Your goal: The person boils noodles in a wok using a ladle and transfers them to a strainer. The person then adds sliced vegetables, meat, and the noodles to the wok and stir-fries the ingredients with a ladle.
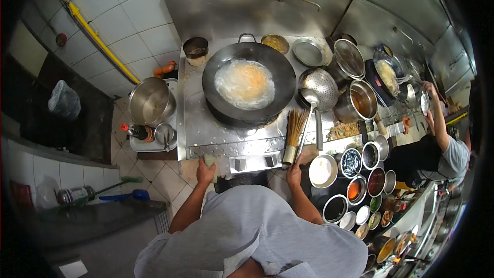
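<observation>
My left hand (205, 174) is at the front edge of the stove, closed on a small folded greenish cloth (210, 161). The fingers of my right hand (294, 175) are wrapped round the end of a long ladle handle. The bowl of the ladle (309, 96) rests by a perforated strainer (320, 86). Beside the handle lies a bamboo wok brush (294, 131). In front of me a large dark wok (213, 67) sits on the burner, with cloudy bubbling liquid (244, 85), orange in the middle.
Left of the stove stand a steel pot (152, 101) and a red-capped bottle (138, 132). A pot of brown liquid (363, 100) sits to the right. Several seasoning bowls (323, 171) crowd the right counter. A co-worker (445, 144) works at another wok (385, 80).
</observation>
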Tool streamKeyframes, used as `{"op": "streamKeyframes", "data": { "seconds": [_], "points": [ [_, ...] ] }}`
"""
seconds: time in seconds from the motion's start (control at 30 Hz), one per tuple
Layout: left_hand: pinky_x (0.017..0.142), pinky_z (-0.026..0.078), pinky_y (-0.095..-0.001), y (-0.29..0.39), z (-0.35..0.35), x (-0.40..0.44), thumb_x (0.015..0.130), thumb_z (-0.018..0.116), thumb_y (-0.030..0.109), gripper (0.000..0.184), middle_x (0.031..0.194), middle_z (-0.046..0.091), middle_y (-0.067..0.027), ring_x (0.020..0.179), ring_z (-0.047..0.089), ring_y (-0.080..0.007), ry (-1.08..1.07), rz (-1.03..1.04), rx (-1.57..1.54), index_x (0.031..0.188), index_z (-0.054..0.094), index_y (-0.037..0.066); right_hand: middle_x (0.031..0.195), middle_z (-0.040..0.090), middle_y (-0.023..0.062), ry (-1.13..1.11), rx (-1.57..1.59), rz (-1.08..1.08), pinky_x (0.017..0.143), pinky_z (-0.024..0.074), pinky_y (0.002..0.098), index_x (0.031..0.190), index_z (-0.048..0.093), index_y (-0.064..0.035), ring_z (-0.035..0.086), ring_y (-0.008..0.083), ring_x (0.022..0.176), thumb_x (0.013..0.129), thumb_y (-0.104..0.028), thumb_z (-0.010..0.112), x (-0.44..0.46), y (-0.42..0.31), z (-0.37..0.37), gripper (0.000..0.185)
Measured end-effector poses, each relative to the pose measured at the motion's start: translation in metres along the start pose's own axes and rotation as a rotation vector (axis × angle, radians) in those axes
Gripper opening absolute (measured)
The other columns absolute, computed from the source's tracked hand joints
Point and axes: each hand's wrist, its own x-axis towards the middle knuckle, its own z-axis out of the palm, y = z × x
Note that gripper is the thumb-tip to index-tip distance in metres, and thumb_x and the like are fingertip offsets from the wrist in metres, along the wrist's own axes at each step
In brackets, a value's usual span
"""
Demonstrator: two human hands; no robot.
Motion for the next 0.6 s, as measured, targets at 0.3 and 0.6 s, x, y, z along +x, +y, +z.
{"op": "streamKeyframes", "data": {
  "seconds": [0.3,0.6],
  "points": [
    [0.088,0.050,-0.0502,0.0024,0.0000,-0.0003,0.081,0.072,0.034,0.069,0.115,0.064,-0.0268,0.104,0.063,-0.0459,0.006,0.011,-0.010,0.135,0.042,0.004,0.112,0.060,0.0358,-0.062,0.003,0.060,0.086,0.0471,0.0547,0.155,-0.014,-0.0151,0.060,0.0514,0.101,0.093,-0.005,0.049,0.0042,0.0018,0.0018,0.089],
    [0.087,0.051,-0.0498,0.0013,0.0007,-0.0009,0.081,0.071,0.032,0.067,0.113,0.065,-0.0262,0.102,0.063,-0.0456,0.014,0.038,0.027,0.133,0.043,0.003,0.122,0.057,0.0357,-0.065,-0.005,0.047,0.090,0.0469,0.0529,0.155,-0.015,-0.0167,0.059,0.0500,0.108,0.093,-0.003,0.048,0.0021,-0.0004,0.0004,0.089]
  ]
}}
